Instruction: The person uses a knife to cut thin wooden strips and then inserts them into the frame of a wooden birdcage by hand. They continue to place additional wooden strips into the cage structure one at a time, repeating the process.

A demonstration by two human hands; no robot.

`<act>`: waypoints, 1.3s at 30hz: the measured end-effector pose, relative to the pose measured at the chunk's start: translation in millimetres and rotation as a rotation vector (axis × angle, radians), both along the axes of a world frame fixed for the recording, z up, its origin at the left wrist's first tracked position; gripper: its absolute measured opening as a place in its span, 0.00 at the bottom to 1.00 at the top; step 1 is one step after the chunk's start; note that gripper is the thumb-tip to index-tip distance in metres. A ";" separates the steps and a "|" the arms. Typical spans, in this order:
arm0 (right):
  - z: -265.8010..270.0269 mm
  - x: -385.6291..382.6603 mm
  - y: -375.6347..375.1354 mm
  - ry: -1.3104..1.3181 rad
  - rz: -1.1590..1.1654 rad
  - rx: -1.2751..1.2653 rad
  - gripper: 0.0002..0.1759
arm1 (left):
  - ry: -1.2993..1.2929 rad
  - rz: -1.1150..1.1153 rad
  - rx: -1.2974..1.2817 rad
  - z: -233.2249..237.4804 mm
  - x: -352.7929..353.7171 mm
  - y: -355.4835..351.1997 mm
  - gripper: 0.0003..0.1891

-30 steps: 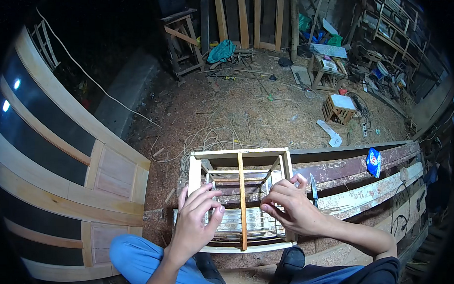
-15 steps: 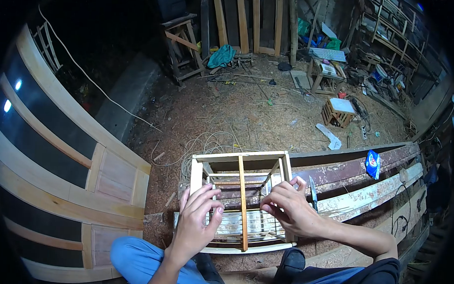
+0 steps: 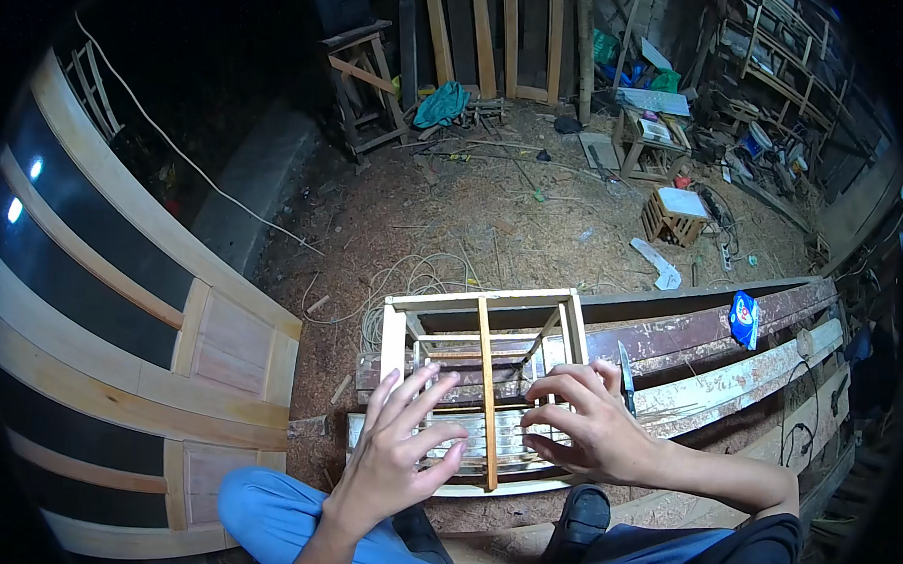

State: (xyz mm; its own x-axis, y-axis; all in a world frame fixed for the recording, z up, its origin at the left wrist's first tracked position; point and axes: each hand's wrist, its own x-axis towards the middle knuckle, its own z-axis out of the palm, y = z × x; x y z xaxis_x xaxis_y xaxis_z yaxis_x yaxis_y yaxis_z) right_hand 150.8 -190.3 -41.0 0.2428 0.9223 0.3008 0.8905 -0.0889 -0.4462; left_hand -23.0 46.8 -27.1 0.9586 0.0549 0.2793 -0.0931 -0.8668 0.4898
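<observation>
A small pale wooden frame (image 3: pixel 394 352) stands on the planks before my knees, with an orange-brown slat (image 3: pixel 487 403) running down its middle. My left hand (image 3: pixel 401 444) is over the left part of the frame, fingers spread, holding nothing. Over the right part is my right hand (image 3: pixel 586 421), its fingers curved and apart, also empty. Whether either hand touches the frame cannot be made out. A knife (image 3: pixel 625 378) lies just beyond my right hand on the planks.
Large panelled wooden doors (image 3: pixel 240 349) lie at the left. Long worn planks (image 3: pixel 696 395) extend right, with a blue packet (image 3: pixel 744 320) on them. Behind are a crate (image 3: pixel 674 218), a white angled piece (image 3: pixel 657 263), coiled cord (image 3: pixel 376 314) and a small table (image 3: pixel 655 140).
My left hand has moved slightly right and down, its fingers spreading wider. My right hand has shifted a little, and its fingers have opened from a closer curl.
</observation>
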 end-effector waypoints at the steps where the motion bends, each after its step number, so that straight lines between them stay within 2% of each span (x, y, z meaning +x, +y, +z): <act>1: 0.5 0.9 0.6 0.025 0.005 0.011 0.15 | 0.002 0.002 -0.002 -1.2 0.7 1.3 0.07; 6: -2.4 2.4 0.9 0.075 0.030 0.014 0.15 | -0.004 -0.055 -0.030 -1.9 3.7 3.3 0.07; 9: -4.7 5.8 1.4 0.151 0.038 0.120 0.15 | 0.013 -0.016 -0.053 -1.4 4.9 1.2 0.06; 19: -11.3 6.8 3.0 0.214 0.016 0.148 0.12 | 0.011 -0.029 -0.074 -1.8 7.7 2.1 0.04; 25: -9.5 8.9 5.3 0.188 0.049 0.146 0.13 | -0.019 0.057 -0.132 -6.2 7.1 3.4 0.04; 39: -9.2 7.3 5.7 0.158 0.048 0.157 0.13 | -0.079 0.052 -0.127 -5.6 4.0 6.3 0.11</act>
